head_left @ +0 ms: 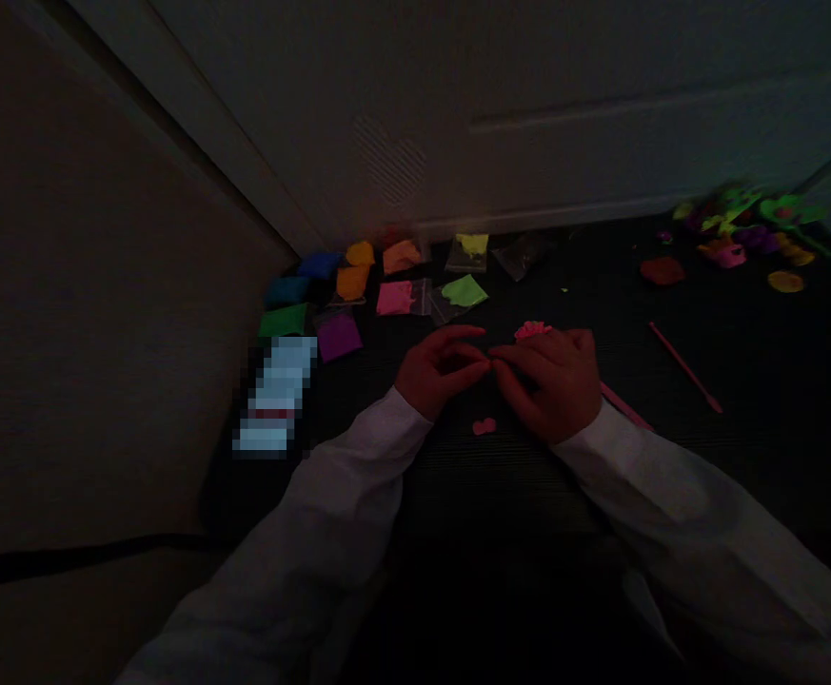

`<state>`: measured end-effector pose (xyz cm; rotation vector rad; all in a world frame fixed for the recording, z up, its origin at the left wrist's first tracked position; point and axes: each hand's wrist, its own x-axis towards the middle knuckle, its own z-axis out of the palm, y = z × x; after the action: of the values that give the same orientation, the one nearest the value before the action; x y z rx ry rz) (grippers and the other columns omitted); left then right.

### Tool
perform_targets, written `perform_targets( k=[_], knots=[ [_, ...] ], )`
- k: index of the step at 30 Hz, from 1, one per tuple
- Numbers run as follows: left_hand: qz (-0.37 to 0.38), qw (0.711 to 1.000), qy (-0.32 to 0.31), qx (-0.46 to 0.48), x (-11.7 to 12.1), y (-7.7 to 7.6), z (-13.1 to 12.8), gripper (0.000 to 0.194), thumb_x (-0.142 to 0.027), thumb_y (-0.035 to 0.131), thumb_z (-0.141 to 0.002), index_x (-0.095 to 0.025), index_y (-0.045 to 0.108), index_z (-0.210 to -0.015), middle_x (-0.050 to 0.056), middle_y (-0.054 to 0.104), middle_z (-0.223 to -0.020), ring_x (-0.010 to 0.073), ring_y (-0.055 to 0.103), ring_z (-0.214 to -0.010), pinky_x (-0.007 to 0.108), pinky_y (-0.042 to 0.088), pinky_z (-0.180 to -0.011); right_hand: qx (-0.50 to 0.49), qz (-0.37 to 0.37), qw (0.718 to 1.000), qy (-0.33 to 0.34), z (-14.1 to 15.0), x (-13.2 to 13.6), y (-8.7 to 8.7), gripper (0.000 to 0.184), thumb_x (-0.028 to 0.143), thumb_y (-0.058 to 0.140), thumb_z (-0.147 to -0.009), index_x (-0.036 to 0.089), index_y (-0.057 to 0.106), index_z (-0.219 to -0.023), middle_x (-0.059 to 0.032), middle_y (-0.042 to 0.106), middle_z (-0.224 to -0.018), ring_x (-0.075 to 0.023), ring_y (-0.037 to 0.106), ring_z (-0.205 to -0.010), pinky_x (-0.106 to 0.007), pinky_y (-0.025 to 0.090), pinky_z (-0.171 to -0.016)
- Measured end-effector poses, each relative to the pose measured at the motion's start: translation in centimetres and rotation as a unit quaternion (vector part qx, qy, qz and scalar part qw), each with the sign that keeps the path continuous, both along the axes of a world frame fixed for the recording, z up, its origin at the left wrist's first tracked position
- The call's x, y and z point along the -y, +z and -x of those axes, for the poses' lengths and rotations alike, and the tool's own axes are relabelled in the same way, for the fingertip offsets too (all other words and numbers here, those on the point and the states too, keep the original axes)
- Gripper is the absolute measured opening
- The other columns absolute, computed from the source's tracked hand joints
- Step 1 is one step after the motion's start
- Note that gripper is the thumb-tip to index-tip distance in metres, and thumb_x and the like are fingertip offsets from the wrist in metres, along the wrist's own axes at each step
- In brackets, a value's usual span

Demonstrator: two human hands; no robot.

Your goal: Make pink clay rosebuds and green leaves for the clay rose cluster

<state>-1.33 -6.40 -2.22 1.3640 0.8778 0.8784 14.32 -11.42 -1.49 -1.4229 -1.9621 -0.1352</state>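
The light is very dim. My left hand (445, 371) and my right hand (554, 382) meet fingertip to fingertip over the dark table (486, 485). Both are closed in a pinch; anything between the fingertips is too small or too hidden to make out. Just behind my right hand lies a pink ruffled clay piece (533, 330), partly covered by the fingers. Two small pink clay discs (484, 427), touching each other, rest on the table below my hands. A pink stick-like tool (625, 406) is partly hidden by my right wrist.
Coloured clay packets, among them a purple packet (338, 336) and a green packet (464, 291), lie at the back left. A lit, blurred phone screen (276, 395) is at left. Another pink tool (684, 367) lies right, before a bright clay pile (758, 228). A wall (564, 171) stands behind.
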Motion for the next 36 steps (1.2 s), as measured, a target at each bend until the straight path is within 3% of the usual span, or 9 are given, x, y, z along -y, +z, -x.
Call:
perform_targets(
  k=[6, 11, 18, 24, 33, 36],
  knots=[
    [-0.043, 0.999, -0.021, 0.011, 0.2, 0.0, 0.1, 0.038, -0.016, 0.066, -0.062, -0.02, 0.055, -0.098, -0.004, 0.064, -0.07, 0.0077, 0.059, -0.064, 0.018, 0.047, -0.062, -0.004, 0.007, 1.0, -0.002, -0.7, -0.1, 0.4, 0.02, 0.032, 0.049, -0.078, 0.021, 0.061, -0.089, 0.0, 0.062, -0.08, -0.0155, 0.052, -0.077, -0.036, 0.028, -0.073],
    [-0.037, 0.999, -0.035, 0.001, 0.4, 0.3, 0.2, 0.039, -0.011, 0.064, -0.064, -0.022, 0.054, -0.101, -0.004, 0.064, -0.072, 0.0074, 0.059, -0.067, 0.017, 0.047, -0.063, -0.014, 0.032, 0.999, 0.02, -0.5, 0.1, 1.0, 0.02, 0.033, 0.049, -0.077, 0.021, 0.06, -0.089, 0.0006, 0.062, -0.081, -0.0156, 0.053, -0.076, -0.036, 0.028, -0.073],
    [-0.048, 0.998, -0.035, -0.028, 0.4, 0.6, 0.1, 0.041, -0.009, 0.063, -0.064, -0.021, 0.054, -0.103, -0.003, 0.065, -0.072, 0.0099, 0.06, -0.069, 0.02, 0.047, -0.066, -0.046, 0.077, 0.996, -0.008, -0.7, 0.1, 1.4, 0.018, 0.027, 0.048, -0.076, 0.023, 0.06, -0.088, 0.0015, 0.061, -0.079, -0.0153, 0.052, -0.077, -0.036, 0.029, -0.074],
    [-0.058, 0.997, -0.043, -0.002, 0.3, 0.6, 0.3, 0.047, -0.006, 0.062, -0.064, -0.021, 0.052, -0.107, -0.003, 0.065, -0.074, 0.0091, 0.06, -0.072, 0.019, 0.046, -0.068, -0.014, 0.101, 0.995, -0.001, -0.5, 0.2, 1.5, 0.022, 0.037, 0.044, -0.079, 0.024, 0.059, -0.088, 0.0021, 0.061, -0.081, -0.016, 0.051, -0.08, -0.037, 0.027, -0.076],
    [-0.065, 0.997, -0.04, -0.034, 0.4, 0.7, 0.1, 0.042, -0.01, 0.063, -0.064, -0.02, 0.055, -0.103, -0.004, 0.063, -0.073, 0.0084, 0.058, -0.065, 0.018, 0.044, -0.058, -0.001, 0.099, 0.995, 0.02, -0.6, -0.1, 1.4, 0.016, 0.035, 0.048, -0.079, 0.023, 0.059, -0.08, 0.0026, 0.06, -0.078, -0.0153, 0.052, -0.078, -0.036, 0.029, -0.074],
    [-0.063, 0.998, -0.006, -0.009, 0.1, 0.5, 0.2, 0.035, -0.011, 0.062, -0.065, -0.018, 0.057, -0.098, -0.003, 0.062, -0.071, 0.0085, 0.058, -0.064, 0.018, 0.043, -0.057, -0.029, 0.106, 0.994, 0.025, -0.7, 0.5, 2.0, 0.011, 0.029, 0.051, -0.077, 0.021, 0.059, -0.08, 0.0012, 0.06, -0.078, -0.0149, 0.053, -0.078, -0.036, 0.032, -0.075]
  ],
)
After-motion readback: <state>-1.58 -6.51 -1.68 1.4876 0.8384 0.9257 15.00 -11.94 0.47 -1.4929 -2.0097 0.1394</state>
